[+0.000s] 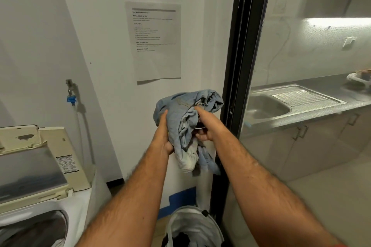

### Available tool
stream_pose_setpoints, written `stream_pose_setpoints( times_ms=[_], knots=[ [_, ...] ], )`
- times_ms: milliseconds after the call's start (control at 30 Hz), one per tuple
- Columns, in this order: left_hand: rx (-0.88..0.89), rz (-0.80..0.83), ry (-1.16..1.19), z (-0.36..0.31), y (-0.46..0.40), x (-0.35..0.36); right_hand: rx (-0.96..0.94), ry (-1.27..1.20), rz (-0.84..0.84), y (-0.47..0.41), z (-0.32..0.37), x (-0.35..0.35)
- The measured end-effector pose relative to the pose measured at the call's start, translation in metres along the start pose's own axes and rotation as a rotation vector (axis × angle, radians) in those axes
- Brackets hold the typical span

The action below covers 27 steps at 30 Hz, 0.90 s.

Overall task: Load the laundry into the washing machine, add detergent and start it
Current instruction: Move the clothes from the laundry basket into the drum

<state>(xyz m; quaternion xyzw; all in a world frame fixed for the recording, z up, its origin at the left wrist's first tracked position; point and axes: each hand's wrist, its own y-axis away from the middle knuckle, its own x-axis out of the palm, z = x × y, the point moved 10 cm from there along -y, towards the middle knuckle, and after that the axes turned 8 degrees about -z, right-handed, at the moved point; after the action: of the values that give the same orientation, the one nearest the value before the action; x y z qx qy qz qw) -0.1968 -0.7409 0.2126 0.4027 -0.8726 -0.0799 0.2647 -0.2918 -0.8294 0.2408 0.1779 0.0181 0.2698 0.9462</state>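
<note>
I see the bundled blue garment [186, 124] raised between both hands: my left hand [163, 136] clutches its left side, my right hand [206, 126] pinches its right folds, above the laundry basket [192, 226].

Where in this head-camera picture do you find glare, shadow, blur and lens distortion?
Head view: glare from the light strip behind the glass; the tap casts a shadow on the wall; the forearms blur near the bottom edge; the black door frame bows from the wide-angle lens.
</note>
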Motion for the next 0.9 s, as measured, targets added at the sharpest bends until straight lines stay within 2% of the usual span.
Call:
stream_pose_setpoints(
  times_ms=[67,167,200,267,333,400,500,633,733,900],
  knots=[
    [0.014,-0.031,0.075,-0.007,-0.008,-0.005,-0.131,0.242,-0.153,-0.012,0.012,-0.034],
    [0.047,-0.101,0.108,-0.004,-0.051,-0.026,-0.369,0.287,-0.3,-0.02,0.043,-0.068],
    [0.034,-0.118,0.109,-0.006,-0.054,-0.03,-0.46,0.324,-0.289,-0.019,0.053,-0.07],
    [0.071,-0.159,0.088,-0.018,-0.031,-0.027,-0.547,0.417,-0.095,-0.015,0.057,-0.045],
    [0.146,-0.169,0.057,-0.029,-0.012,-0.015,-0.527,0.585,0.141,-0.015,0.038,-0.011],
    [0.17,-0.17,0.038,-0.028,-0.01,-0.007,-0.574,0.658,0.279,-0.011,0.021,0.016],
    [0.153,-0.076,0.053,-0.03,-0.005,0.006,-0.587,0.502,0.341,-0.011,0.01,0.023],
    [0.07,0.045,0.06,-0.026,-0.005,0.007,-0.612,0.391,0.295,-0.018,0.008,0.011],
    [0.087,0.04,0.005,-0.029,-0.006,-0.003,-0.535,0.3,0.219,-0.023,0.004,0.004],
    [0.168,-0.082,-0.155,-0.031,-0.008,-0.039,-0.473,0.203,0.275,-0.016,-0.001,0.018]
  ],
)
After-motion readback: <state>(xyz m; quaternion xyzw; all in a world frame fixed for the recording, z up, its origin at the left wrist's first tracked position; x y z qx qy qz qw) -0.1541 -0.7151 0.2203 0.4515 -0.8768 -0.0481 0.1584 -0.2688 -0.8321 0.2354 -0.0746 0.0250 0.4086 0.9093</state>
